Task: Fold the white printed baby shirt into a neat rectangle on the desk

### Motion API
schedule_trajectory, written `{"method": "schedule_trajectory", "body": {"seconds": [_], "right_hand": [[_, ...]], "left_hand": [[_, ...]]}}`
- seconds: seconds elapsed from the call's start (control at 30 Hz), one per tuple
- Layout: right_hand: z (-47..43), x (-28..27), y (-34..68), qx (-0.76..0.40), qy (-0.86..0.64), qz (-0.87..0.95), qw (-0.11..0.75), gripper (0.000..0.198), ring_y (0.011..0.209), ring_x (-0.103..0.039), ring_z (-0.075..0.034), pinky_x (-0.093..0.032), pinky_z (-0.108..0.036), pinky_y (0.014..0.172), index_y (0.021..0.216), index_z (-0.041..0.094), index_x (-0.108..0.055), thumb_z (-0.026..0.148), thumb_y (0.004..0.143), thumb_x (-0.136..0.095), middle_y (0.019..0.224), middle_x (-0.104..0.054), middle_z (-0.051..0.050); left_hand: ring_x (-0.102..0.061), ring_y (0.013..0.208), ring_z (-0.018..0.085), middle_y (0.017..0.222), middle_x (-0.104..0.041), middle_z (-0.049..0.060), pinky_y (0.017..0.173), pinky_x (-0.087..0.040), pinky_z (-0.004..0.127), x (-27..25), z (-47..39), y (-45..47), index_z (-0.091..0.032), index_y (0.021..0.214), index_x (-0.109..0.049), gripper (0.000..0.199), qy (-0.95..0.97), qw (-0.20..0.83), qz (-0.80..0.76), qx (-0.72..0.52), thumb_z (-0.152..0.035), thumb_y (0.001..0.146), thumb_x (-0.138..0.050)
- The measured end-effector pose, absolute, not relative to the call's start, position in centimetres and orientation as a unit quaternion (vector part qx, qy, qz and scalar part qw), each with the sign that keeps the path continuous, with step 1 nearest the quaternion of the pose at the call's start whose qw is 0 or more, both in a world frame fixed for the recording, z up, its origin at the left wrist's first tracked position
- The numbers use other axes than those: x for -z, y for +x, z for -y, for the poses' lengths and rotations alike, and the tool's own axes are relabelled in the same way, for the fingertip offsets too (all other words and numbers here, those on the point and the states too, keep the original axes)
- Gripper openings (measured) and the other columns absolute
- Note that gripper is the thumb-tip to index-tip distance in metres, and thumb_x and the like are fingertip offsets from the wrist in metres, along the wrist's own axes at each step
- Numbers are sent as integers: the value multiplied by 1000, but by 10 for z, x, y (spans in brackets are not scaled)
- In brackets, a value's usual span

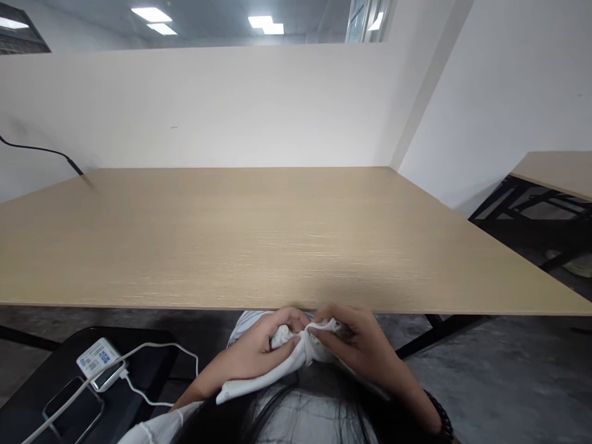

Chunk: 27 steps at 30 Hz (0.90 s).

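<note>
A white cloth [303, 356] is bunched between my two hands, just below the front edge of the wooden table [259, 246]. My left hand [268, 345] pinches it from the left side, and one narrow end hangs down toward the lower left. On the other side, my right hand [351, 339] grips the gathered part with thumb and fingers. The two hands almost meet at the bunch. Some of the cloth is hidden behind the fingers and dark hair, so I cannot make out its exact kind.
At lower left, a black chair seat [134, 345] carries a white power bank [102, 364] with a white cable [152, 345] and a phone [74, 410]. A black cord [41, 148] reaches the table's back left. Another table [555, 169] stands at right.
</note>
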State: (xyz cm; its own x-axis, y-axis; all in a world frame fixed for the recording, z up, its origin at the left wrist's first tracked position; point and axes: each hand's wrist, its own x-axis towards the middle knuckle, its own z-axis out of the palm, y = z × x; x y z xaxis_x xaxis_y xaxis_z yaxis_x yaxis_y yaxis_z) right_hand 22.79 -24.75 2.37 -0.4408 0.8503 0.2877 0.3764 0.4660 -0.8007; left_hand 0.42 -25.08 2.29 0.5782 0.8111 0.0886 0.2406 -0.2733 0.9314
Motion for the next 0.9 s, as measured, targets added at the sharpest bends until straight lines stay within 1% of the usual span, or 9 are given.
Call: {"method": "schedule_trajectory", "body": {"seconds": [0.13, 0.23, 0.37, 0.5, 0.6, 0.7, 0.8, 0.83, 0.9], "right_hand": [[248, -17, 218, -299, -400, 764, 409, 11, 62, -59, -12, -43, -22, 59, 89, 20, -70, 29, 90, -65, 72, -70, 0], [248, -14, 216, -293, -376, 767, 430, 10, 65, -63, -13, -46, -22, 61, 93, 19, -72, 26, 89, -66, 77, -74, -3], [248, -14, 222, -302, -292, 799, 430, 15, 53, -56, -10, -40, -21, 51, 101, 20, -76, 24, 89, -66, 69, -72, -2], [248, -22, 236, -360, -241, 810, 396, 11, 53, -54, -10, -40, -22, 52, 93, 19, -77, 22, 86, -69, 66, -68, -1], [247, -31, 243, -395, -237, 803, 378, 6, 65, -58, -13, -45, -24, 62, 86, 18, -71, 20, 86, -66, 74, -65, -3], [246, -35, 242, -373, -259, 808, 376, 3, 84, -61, -16, -49, -28, 77, 89, 19, -64, 21, 87, -63, 93, -64, -6], [242, -30, 234, -323, -257, 849, 330, 28, 106, -60, -21, -48, -33, 92, 111, 22, -61, 27, 85, -70, 118, -62, -11], [240, -27, 231, -306, -254, 862, 314, 36, 110, -59, -22, -47, -34, 94, 118, 23, -58, 26, 84, -71, 123, -62, -11], [237, -20, 227, -281, -255, 875, 301, 41, 110, -61, -22, -48, -33, 91, 124, 24, -56, 17, 85, -65, 122, -64, -10]], "left_hand": [[-50, 77, 14, 84, -57, 1, 73, -42, 25, -19, 252, 5, -18, 114, -62, 34, 702, 521, -342, -345, -43, 91, -62], [-48, 68, 12, 78, -58, 1, 63, -38, 23, -15, 252, 8, -15, 102, -66, 34, 652, 556, -362, -367, -45, 86, -69], [-51, 66, 12, 75, -63, 3, 61, -38, 23, -11, 250, 11, -13, 85, -68, 34, 604, 562, -402, -398, -46, 80, -75], [-42, 57, 10, 65, -55, -1, 54, -32, 23, -11, 249, 9, -14, 82, -67, 37, 574, 540, -435, -436, -49, 77, -77], [-41, 61, 10, 70, -52, -2, 57, -34, 23, -14, 248, 7, -17, 83, -61, 37, 551, 511, -443, -488, -51, 80, -73], [-46, 70, 11, 81, -51, -1, 65, -39, 23, -16, 248, 9, -20, 88, -55, 36, 535, 526, -415, -516, -53, 85, -68], [-54, 83, 14, 92, -56, 2, 76, -44, 26, -14, 247, 13, -21, 91, -50, 34, 513, 588, -355, -515, -51, 89, -65], [-56, 86, 16, 93, -58, 3, 78, -45, 28, -12, 247, 15, -21, 93, -48, 33, 499, 611, -335, -515, -49, 90, -64], [-59, 87, 17, 92, -62, 4, 81, -46, 30, -10, 246, 16, -22, 96, -45, 31, 474, 641, -312, -517, -47, 91, -64]]}}
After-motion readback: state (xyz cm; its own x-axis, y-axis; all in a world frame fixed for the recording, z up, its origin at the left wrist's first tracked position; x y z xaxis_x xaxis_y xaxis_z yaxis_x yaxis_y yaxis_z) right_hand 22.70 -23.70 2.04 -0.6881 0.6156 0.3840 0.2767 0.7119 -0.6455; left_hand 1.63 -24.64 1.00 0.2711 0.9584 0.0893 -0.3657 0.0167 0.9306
